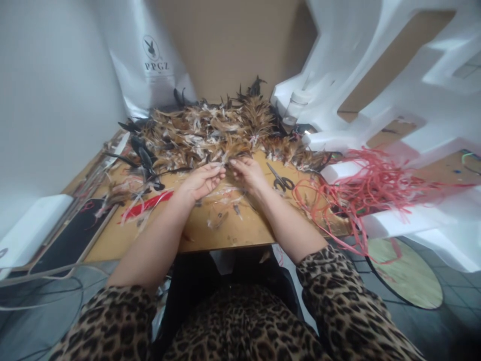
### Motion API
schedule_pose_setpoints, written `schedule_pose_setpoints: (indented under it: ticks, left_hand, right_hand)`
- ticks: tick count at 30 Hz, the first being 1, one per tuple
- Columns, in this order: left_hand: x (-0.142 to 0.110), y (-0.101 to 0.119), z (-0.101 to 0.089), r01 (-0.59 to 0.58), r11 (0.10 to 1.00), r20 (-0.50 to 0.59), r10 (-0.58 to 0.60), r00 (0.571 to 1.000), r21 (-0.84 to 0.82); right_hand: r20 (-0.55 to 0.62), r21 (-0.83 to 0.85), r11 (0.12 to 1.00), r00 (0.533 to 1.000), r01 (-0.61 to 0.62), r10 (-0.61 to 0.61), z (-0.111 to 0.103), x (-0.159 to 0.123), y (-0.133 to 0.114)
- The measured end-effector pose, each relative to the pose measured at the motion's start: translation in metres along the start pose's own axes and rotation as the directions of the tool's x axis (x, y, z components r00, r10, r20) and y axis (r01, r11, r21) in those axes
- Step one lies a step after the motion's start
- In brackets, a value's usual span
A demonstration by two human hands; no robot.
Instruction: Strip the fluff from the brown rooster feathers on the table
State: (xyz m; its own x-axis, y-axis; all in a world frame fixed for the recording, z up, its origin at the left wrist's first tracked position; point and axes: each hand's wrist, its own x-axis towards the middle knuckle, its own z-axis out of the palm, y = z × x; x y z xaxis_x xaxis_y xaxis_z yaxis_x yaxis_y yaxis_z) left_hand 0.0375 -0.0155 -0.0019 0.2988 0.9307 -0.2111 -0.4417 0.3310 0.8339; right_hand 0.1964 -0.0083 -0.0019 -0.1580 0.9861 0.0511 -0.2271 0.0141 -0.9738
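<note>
Brown, tan and white feathers (210, 133) lay heaped in a broad pile across the far part of the wooden table (240, 230), and everything else sat in relation to that pile. Both hands met at its near edge. The left hand (201, 181) lay palm-inward with its fingers (218, 170) curled and pinched onto a small tuft of feathers at the rim of the heap. The right hand (248, 173) was just beside it, almost touching, its fingers (236, 164) likewise closed on the same edge of the pile. How many feathers each hand held was too blurred to tell.

Black scissors (280, 179) lay flat on the table just right of the right hand, below the pile's near-right fringe. Farther right of the pile a tangle of red strings (361, 188) spilled over the table edge and onto white foam packing (394, 80). Left of the pile lay several long dark feathers (141, 150), and nearer the person a red feather strip (146, 204) lay on the wood among loose bits of fluff. Behind the pile's left side stood a white bag (150, 60) printed with a rabbit logo. Leopard-print sleeves (338, 296) covered the upper arms.
</note>
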Motion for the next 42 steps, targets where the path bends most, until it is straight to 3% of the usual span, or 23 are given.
schedule_pose_setpoints:
  ticks: [7,14,24,30,38,42]
  left_hand:
    - [-0.002,-0.006,0.002,-0.039,0.992,0.029,0.035,0.999,0.117]
    - [-0.001,-0.008,0.007,-0.181,0.952,-0.103,0.211,0.972,0.246]
    - [0.001,-0.007,0.0,-0.058,0.996,-0.014,0.059,0.998,0.073]
    - [0.005,-0.01,0.003,-0.206,0.942,-0.182,0.259,0.949,0.264]
    - [0.0,-0.005,0.007,-0.238,0.878,-0.171,0.332,0.928,0.415]
    - [0.0,-0.005,0.006,-0.266,0.829,-0.161,0.388,0.908,0.492]
  right_hand:
    - [0.005,-0.022,0.998,0.998,0.061,-0.061,0.0,-0.002,-0.002]
    - [0.013,-0.218,0.968,0.992,0.124,-0.124,0.001,-0.005,-0.004]
    - [0.042,-0.136,0.987,0.995,0.091,-0.086,0.006,-0.01,-0.006]
    - [0.022,-0.182,0.98,0.997,0.08,-0.077,0.006,-0.007,-0.003]
    - [-0.047,-0.271,0.956,0.991,0.109,-0.126,0.004,-0.004,0.0]
    - [0.0,-0.247,0.963,0.994,0.107,-0.111,0.004,-0.003,0.004]
